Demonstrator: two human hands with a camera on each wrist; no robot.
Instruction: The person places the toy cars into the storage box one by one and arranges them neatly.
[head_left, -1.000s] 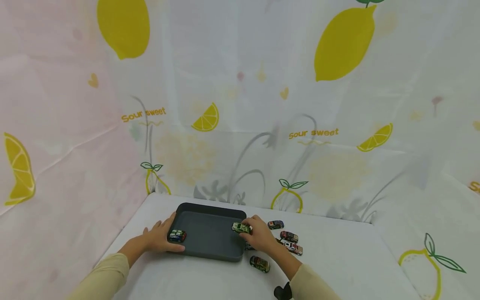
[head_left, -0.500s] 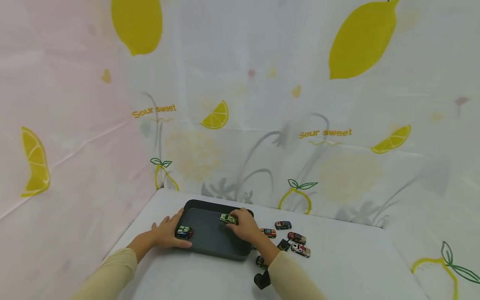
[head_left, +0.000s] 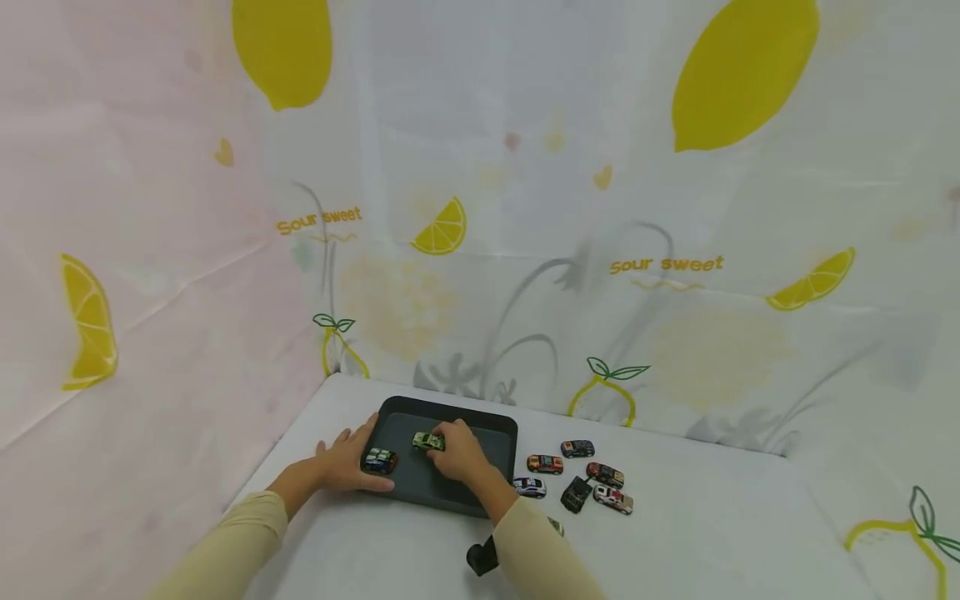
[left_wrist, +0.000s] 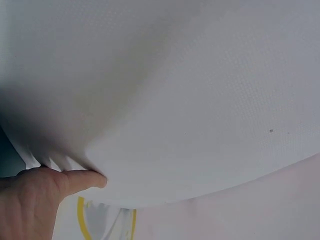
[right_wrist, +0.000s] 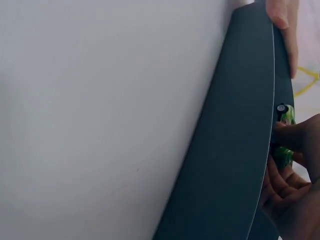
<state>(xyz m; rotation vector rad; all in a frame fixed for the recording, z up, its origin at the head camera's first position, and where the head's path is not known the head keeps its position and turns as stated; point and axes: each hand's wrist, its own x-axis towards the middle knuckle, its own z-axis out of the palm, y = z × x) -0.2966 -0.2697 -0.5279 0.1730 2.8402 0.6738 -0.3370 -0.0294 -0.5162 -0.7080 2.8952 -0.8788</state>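
In the head view my right hand (head_left: 461, 457) pinches a green toy car (head_left: 425, 440) over the middle of a dark grey tray (head_left: 491, 442). The right wrist view catches this green toy car (right_wrist: 288, 116) between thumb and fingers, just past the tray's near wall (right_wrist: 230, 120). My left hand (head_left: 348, 462) rests against the tray's left end, fingers spread along the side and thumb at the front edge. A blue and white toy car (head_left: 380, 460) stands inside the tray beside that hand. The left wrist view shows part of my left hand (left_wrist: 37, 200) with fingers extended.
Right of the tray lie several toy cars: an orange-red car (head_left: 545, 464), a white car (head_left: 530, 487), a black car (head_left: 577, 494), a blue car (head_left: 577, 448) and others. A black object (head_left: 482, 557) sits by the right sleeve. Behind the table hangs a lemon-print cloth (head_left: 525, 275).
My right hand has carried the green toy car left from the tray's right edge to over its middle. The left hand stays at the tray's left end. The head view has shifted slightly.
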